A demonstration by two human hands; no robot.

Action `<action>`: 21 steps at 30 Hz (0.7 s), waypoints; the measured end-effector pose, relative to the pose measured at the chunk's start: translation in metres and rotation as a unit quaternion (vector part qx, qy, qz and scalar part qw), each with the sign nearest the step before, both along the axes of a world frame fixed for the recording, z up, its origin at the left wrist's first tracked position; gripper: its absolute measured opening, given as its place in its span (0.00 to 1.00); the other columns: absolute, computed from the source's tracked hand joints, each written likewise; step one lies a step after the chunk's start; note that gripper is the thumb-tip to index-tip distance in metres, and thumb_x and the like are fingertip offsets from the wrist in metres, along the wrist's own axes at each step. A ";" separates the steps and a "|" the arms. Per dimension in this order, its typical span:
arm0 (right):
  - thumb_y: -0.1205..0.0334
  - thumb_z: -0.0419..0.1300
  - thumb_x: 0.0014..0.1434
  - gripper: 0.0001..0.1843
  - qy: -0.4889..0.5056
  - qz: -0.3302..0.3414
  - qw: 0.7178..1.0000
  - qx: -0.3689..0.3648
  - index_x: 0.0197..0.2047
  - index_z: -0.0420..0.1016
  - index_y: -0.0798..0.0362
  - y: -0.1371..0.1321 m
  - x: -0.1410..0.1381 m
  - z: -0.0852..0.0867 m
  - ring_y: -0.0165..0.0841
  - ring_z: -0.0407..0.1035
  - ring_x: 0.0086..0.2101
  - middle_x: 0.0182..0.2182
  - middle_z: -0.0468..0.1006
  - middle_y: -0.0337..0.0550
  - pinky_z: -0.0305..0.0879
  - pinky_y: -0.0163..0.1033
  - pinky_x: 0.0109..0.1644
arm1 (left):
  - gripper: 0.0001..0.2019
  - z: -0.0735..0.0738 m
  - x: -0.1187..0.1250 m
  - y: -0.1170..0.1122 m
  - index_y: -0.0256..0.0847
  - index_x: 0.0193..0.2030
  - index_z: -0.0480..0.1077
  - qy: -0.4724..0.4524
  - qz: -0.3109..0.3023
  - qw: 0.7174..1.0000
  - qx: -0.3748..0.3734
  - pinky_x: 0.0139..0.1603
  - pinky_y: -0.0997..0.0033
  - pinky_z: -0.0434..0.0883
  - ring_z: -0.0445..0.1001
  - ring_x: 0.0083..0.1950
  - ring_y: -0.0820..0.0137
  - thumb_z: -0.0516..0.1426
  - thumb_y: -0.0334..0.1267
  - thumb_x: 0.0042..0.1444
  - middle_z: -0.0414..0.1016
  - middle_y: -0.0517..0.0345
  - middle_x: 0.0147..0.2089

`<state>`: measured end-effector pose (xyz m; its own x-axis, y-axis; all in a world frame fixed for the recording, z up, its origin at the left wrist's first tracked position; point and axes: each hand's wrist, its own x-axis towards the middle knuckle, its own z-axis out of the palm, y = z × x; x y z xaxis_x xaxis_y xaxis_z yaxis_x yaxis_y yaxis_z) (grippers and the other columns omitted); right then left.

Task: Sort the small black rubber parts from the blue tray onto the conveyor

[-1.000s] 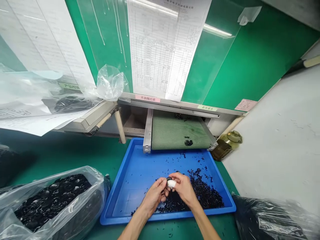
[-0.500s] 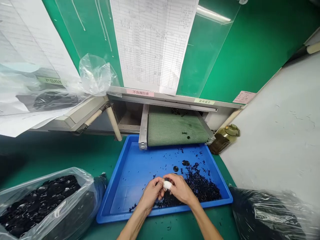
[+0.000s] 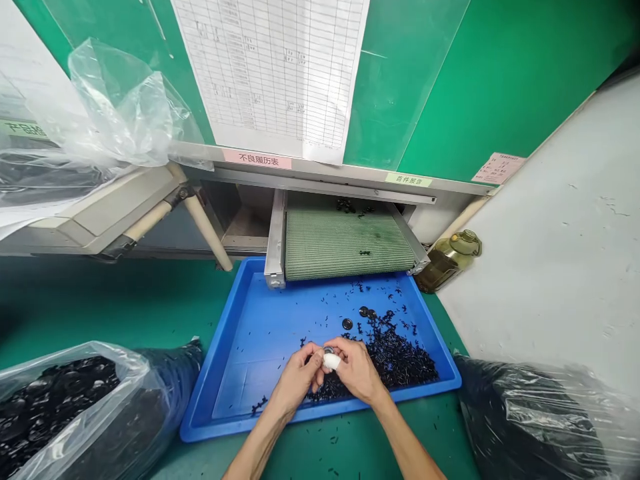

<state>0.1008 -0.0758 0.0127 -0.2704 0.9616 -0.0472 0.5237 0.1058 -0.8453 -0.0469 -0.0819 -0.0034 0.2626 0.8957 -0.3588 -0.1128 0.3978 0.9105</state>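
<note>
Both bare hands meet low over a shallow blue plastic tray [image 3: 225,430]. The left hand [image 3: 297,380] and right hand [image 3: 356,370] curl together, their fingers [image 3: 345,348] closed, gripping a small dark ring [image 3: 329,349] beside a white fingertip wrap [image 3: 331,361]. The tray holds a heap of black plastic pieces [image 3: 395,357] and round black discs [image 3: 347,324], which have appeared since the earliest view. A clear plastic bag [image 3: 150,380] of larger black parts sits to the left.
</note>
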 end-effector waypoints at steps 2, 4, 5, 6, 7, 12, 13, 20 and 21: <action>0.65 0.48 0.59 0.12 -0.041 -0.010 0.999 0.016 0.34 0.73 0.53 -0.001 0.000 -0.003 0.25 0.63 0.23 0.21 0.70 0.34 0.58 0.30 0.28 | 0.21 0.000 0.001 -0.001 0.38 0.27 0.64 -0.019 -0.013 1.000 -0.007 0.19 0.78 0.57 0.59 0.17 0.79 0.56 0.57 0.50 0.67 0.63 0.19; 0.67 0.44 0.60 0.15 -0.075 -0.005 0.997 0.003 0.37 0.71 0.52 0.004 0.003 -0.005 0.25 0.62 0.20 0.19 0.69 0.33 0.57 0.30 0.26 | 0.20 -0.001 0.002 -0.001 0.38 0.27 0.64 -0.028 -0.013 0.999 -0.011 0.19 0.78 0.58 0.60 0.17 0.79 0.57 0.56 0.50 0.67 0.63 0.20; 0.69 0.42 0.60 0.16 -0.091 0.000 0.996 -0.004 0.41 0.70 0.52 0.009 0.007 -0.006 0.25 0.62 0.20 0.19 0.69 0.33 0.57 0.30 0.26 | 0.20 -0.001 0.002 -0.001 0.38 0.28 0.64 -0.031 -0.007 0.999 -0.012 0.19 0.79 0.58 0.60 0.18 0.79 0.57 0.56 0.51 0.67 0.63 0.20; 0.72 0.41 0.59 0.18 -0.113 0.001 0.994 -0.006 0.44 0.69 0.51 0.016 0.011 -0.007 0.26 0.64 0.21 0.22 0.71 0.34 0.58 0.31 0.28 | 0.20 -0.001 0.002 -0.001 0.37 0.28 0.65 -0.038 0.003 0.999 -0.013 0.19 0.79 0.58 0.60 0.18 0.80 0.57 0.55 0.51 0.68 0.62 0.21; 0.74 0.41 0.58 0.20 -0.138 -0.003 0.990 -0.004 0.47 0.67 0.51 0.025 0.017 -0.007 0.27 0.66 0.24 0.26 0.73 0.37 0.59 0.32 0.30 | 0.19 0.000 0.002 -0.001 0.37 0.30 0.66 -0.052 0.015 0.998 -0.016 0.20 0.79 0.58 0.60 0.19 0.80 0.58 0.54 0.51 0.69 0.62 0.22; 0.78 0.50 0.49 0.22 -0.248 0.008 0.969 -0.001 0.47 0.69 0.53 0.067 0.036 -0.016 0.33 0.67 0.35 0.43 0.69 0.49 0.57 0.37 0.38 | 0.22 0.012 -0.004 0.001 0.37 0.47 0.66 -0.173 0.073 0.981 -0.056 0.20 0.80 0.58 0.61 0.21 0.79 0.62 0.48 0.50 0.68 0.63 0.25; 0.78 0.52 0.48 0.21 -0.262 0.020 0.965 -0.005 0.45 0.70 0.52 0.071 0.036 -0.018 0.33 0.67 0.34 0.42 0.69 0.47 0.57 0.36 0.37 | 0.22 0.015 -0.005 0.001 0.37 0.47 0.67 -0.198 0.081 0.975 -0.068 0.19 0.80 0.57 0.61 0.21 0.80 0.62 0.47 0.50 0.67 0.63 0.25; 0.74 0.53 0.52 0.13 -0.288 0.043 0.957 -0.005 0.41 0.69 0.54 0.065 0.031 -0.024 0.31 0.63 0.34 0.38 0.67 0.44 0.56 0.34 0.37 | 0.12 0.018 -0.011 0.003 0.37 0.32 0.66 -0.282 0.108 0.949 -0.093 0.20 0.83 0.62 0.66 0.24 0.80 0.63 0.41 0.50 0.69 0.59 0.30; 0.75 0.52 0.51 0.15 -0.286 0.045 0.957 -0.005 0.42 0.69 0.54 0.063 0.032 -0.023 0.31 0.64 0.35 0.38 0.67 0.44 0.56 0.34 0.38 | 0.11 0.016 -0.012 0.003 0.36 0.31 0.66 -0.277 0.104 0.950 -0.096 0.21 0.83 0.64 0.67 0.25 0.79 0.63 0.39 0.50 0.70 0.59 0.31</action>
